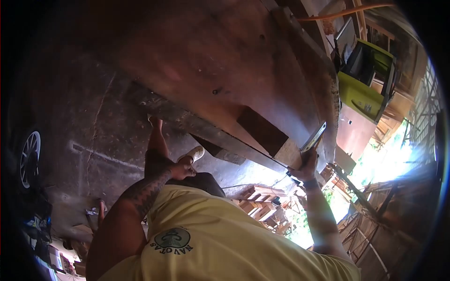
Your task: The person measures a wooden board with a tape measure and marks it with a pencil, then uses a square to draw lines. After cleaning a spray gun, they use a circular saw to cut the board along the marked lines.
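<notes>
My right hand (307, 166) is closed around a flat, narrow metal-edged tool (314, 136) that points up and away from me. Beside that hand, a rectangular wooden block (263, 131) lies on the broad brown work surface (187, 70), its pale end next to my fingers. My left hand (183, 169) hangs low near my lap, above the floor, with its fingers curled together. What it holds, if anything, is too small to tell.
A green and black case (363, 96) stands beyond the surface's far edge at the upper right. A spoked wheel (30, 159) is at the far left. Stacked wood pieces (262, 199) lie beyond the near edge. A pale shoe (196, 153) shows below the surface.
</notes>
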